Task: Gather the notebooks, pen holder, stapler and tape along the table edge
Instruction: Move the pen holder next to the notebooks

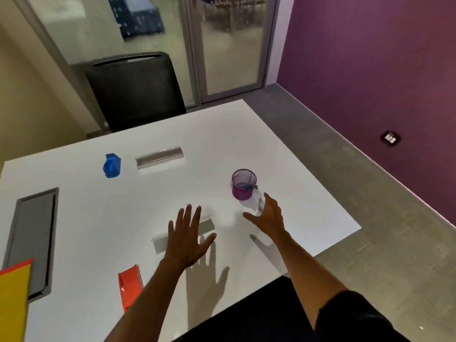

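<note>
A purple mesh pen holder (243, 184) with pens inside stands upright on the white table (283, 159), right of centre. My right hand (267, 216) hovers open just below and right of it, fingers spread, apart from it. My left hand (188, 237) is open with fingers spread over the table's middle. A blue tape dispenser (111, 166) sits at the far left. A red stapler (130, 285) lies near the front edge beside my left forearm. A yellow notebook (13, 302) over a red one pokes in at the lower left corner.
A black chair (134, 91) stands behind the table's far edge. Three grey cable slots are set into the tabletop: one at the far middle (160, 157), one at the left (33, 239), one under my left hand (162, 241). Grey floor and a purple wall lie to the right.
</note>
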The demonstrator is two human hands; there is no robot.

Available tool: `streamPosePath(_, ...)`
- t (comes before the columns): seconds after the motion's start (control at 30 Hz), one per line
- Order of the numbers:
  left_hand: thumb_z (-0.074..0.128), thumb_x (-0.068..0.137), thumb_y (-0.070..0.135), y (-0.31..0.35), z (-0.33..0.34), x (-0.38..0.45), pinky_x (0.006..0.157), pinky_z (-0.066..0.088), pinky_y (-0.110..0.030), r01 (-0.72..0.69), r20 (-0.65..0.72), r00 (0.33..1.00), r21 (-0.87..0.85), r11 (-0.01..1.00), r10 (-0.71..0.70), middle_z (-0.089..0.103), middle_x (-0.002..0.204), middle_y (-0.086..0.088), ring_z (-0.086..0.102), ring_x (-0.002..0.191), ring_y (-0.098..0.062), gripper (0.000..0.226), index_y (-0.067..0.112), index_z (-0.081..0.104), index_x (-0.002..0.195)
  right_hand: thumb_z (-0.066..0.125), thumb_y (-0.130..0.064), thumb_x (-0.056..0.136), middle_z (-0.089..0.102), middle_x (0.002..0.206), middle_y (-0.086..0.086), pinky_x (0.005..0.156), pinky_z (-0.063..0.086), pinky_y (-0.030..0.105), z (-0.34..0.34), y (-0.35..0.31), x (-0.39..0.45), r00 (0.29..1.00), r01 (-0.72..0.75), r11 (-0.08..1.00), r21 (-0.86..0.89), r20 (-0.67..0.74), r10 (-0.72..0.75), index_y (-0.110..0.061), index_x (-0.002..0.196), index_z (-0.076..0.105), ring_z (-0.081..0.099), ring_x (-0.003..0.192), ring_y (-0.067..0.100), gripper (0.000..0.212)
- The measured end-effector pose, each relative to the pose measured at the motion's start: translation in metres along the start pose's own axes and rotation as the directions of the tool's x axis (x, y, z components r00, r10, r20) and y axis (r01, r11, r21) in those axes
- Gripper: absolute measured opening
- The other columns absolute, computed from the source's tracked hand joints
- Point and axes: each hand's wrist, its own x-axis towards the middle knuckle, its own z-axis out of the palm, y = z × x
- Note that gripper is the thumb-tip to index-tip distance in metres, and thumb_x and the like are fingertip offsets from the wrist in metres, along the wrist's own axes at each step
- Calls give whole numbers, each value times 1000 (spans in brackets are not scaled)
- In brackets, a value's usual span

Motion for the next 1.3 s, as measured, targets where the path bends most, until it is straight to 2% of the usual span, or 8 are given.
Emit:
streamPosePath(0.3, 34, 88, 69, 12, 26, 50, 119, 10, -52, 62, -55, 997, 91, 994, -58, -12, 162, -4, -9, 150, -24, 86, 28, -8, 151, 88, -29, 67, 44, 146, 12, 107, 44, 44, 27, 6, 93, 1000, -1, 973, 229, 13, -2, -7, 144, 36, 45, 134, 28, 96)
streamPosePath(0.37, 38, 88, 66, 10, 27, 56, 119, 11, -53, 72, -83, 994, 68, 995, -67, -8, 162, -4, -6, 150, -25, 86, 27, -3, 152, 87, -16, 68, 48, 142, 10, 89, 56, 32, 33, 9, 101, 1000, -2, 928, 373, 16, -4, -9, 144, 38, 57, 120, 14, 91)
streamPosePath(0.47, 43, 88, 64, 5, 30, 59, 117, 13, -55, 99, -118, 988, 2, 995, -98, -3, 163, -5, -2, 150, -26, 85, 26, 4, 153, 87, -6, 65, 63, 120, -6, 60, 54, 12, 40, 12, 109, 999, 5, 827, 562, 32, -28, -19, 135, 48, 67, 91, -7, 81)
streamPosePath(0.57, 33, 86, 68, -4, 33, 53, 117, 11, -54, 128, -123, 984, -26, 991, -130, -3, 163, -4, -3, 150, -25, 84, 26, 5, 153, 87, -6, 65, 69, 101, -21, 63, 54, 12, 44, 10, 114, 998, -7, 794, 608, 52, -30, -25, 126, 54, 68, 89, -7, 73)
streamPosePath(0.7, 27, 86, 69, -16, 35, 38, 118, 8, -55, 155, -122, 979, -60, 986, -161, -5, 162, -3, -6, 150, -24, 83, 27, 3, 153, 87, -4, 64, 66, 105, -12, 66, 51, 6, 47, 1, 112, 998, 69, 843, 533, -40, -57, -19, 122, 54, 67, 84, -7, 68)
streamPosePath(0.87, 41, 90, 61, -13, 28, 21, 119, 7, -54, 222, -128, 963, -126, 967, -238, -7, 162, -2, -7, 150, -23, 82, 27, 1, 152, 87, -3, 65, 62, 125, 12, 98, 51, 35, 46, -17, 95, 993, 119, 862, 494, -42, -113, -5, 131, 51, 60, 113, 24, 75)
streamPosePath(1.03, 40, 91, 59, -5, 6, 0, 119, 2, -51, 208, -124, 965, -185, 960, -233, -13, 161, 1, -14, 149, -19, 80, 30, -3, 151, 87, -2, 65, 62, 122, 14, 96, 51, 49, 44, -42, 54, 980, 187, 872, 453, -29, -195, -3, 127, 52, 61, 112, 31, 71)
streamPosePath(1.3, 35, 90, 64, -56, -46, -70, 119, -1, -51, 240, -179, 948, -147, 960, -264, -11, 162, 1, -12, 149, -20, 79, 30, -1, 152, 92, -14, 58, 61, 117, -1, 98, 53, 42, 63, -121, -29, 953, 248, 852, 460, 44, -301, -17, 122, 54, 59, 113, 25, 74)
